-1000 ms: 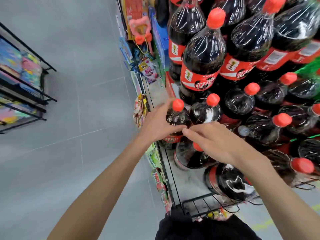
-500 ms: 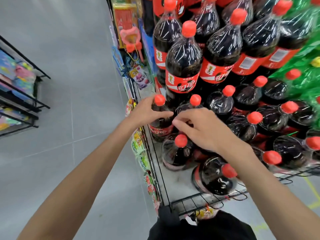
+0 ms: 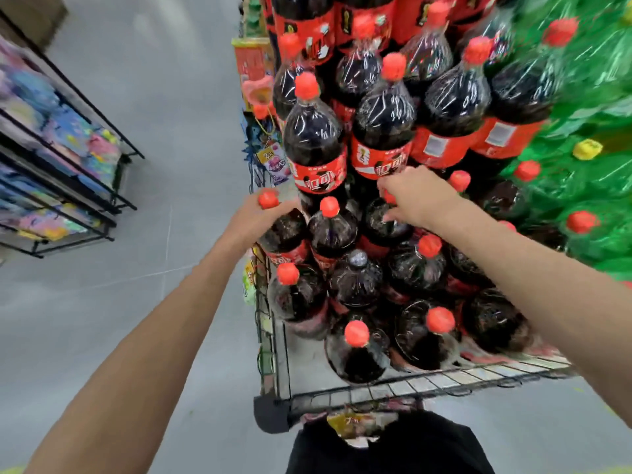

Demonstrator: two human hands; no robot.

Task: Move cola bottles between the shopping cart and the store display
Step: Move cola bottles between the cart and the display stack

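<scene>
Several large cola bottles with red caps stand on a black wire shelf (image 3: 410,384), and more are stacked behind them (image 3: 318,138). My left hand (image 3: 256,217) grips the neck of the front left cola bottle (image 3: 287,234), just under its cap. My right hand (image 3: 417,196) curls round the neck of another cola bottle (image 3: 383,224) two places to the right; its cap is mostly hidden by my fingers. One bottle (image 3: 331,230) stands between the two that I hold.
Green bottles (image 3: 588,186) fill the right side. Snack packets (image 3: 273,162) hang on the shelf's left side. A black wire rack of colourful goods (image 3: 61,159) stands across the grey floor aisle (image 3: 164,234).
My right hand has left the spot beside my left hand and moved up and right onto another bottle's neck. My left hand keeps its hold. The view has shifted closer to the display.
</scene>
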